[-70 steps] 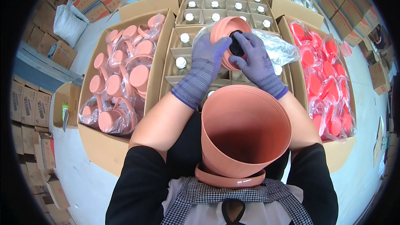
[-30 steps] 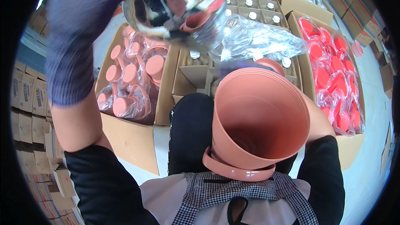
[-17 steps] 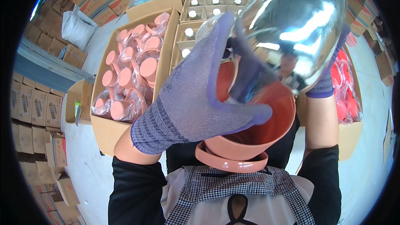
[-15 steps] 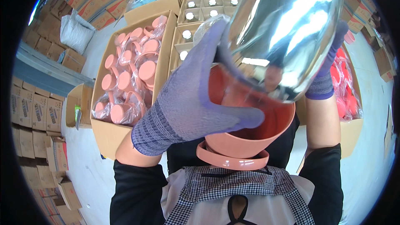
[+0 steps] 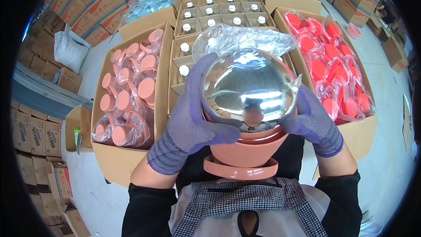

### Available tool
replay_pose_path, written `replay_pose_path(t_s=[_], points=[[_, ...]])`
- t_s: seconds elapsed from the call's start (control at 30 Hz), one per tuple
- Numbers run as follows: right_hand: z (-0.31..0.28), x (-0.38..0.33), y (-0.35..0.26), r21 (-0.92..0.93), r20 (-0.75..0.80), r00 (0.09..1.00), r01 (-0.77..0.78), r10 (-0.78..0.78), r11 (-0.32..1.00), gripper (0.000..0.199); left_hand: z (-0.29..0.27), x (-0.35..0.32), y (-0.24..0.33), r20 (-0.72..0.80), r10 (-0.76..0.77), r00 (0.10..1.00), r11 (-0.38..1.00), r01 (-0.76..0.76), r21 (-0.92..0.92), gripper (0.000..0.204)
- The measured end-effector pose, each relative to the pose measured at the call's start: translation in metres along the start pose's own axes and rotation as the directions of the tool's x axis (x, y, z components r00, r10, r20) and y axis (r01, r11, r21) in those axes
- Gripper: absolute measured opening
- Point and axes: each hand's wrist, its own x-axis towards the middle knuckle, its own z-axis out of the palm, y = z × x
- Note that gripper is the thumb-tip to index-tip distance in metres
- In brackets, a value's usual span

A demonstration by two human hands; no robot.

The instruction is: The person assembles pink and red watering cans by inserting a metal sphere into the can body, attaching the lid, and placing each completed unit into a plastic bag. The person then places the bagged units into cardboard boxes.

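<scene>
Bottom end toward me, a mirror-silvered glass flask liner (image 5: 250, 90) stands partly inside a pink plastic jug body (image 5: 247, 151). A curved pink band, which looks like the handle (image 5: 241, 170), juts from the jug's near side by my lap. My gloved left hand (image 5: 193, 114) is wrapped round the liner's left side, its thumb across the front at the jug's rim. On the opposite side my gloved right hand (image 5: 313, 120) grips the liner, thumb low near the rim. The liner's lower end is hidden inside the jug.
Pink lidded parts in plastic bags fill a carton (image 5: 127, 96) at left; red ones fill a carton (image 5: 333, 66) at right. Ahead, a divided carton (image 5: 219, 11) holds several silvery liners with white tops. A clear plastic bag (image 5: 245, 39) lies just beyond my hands.
The liner has come down from above right and tipped upright into the jug. My right hand has lowered with it, and my left hand has shifted from the jug's rim onto the liner.
</scene>
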Motion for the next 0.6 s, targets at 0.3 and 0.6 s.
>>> replay_pose_path(t_s=[0.3, 0.6], points=[[-0.021, -0.007, -0.011, -0.640, 0.093, 0.974, 0.218, -0.208, 0.736, 0.070, -0.038, 0.023, 0.019, 0.355, -0.164, 0.920, 0.961, 0.067, 0.268, 0.108], [-0.051, 0.013, 0.000, -0.558, 0.455, 0.788, 0.615, -0.414, 0.557, 0.056, -0.045, 0.085, 0.003, 0.756, -0.043, 0.653, 0.958, -0.188, 0.216, 0.089]])
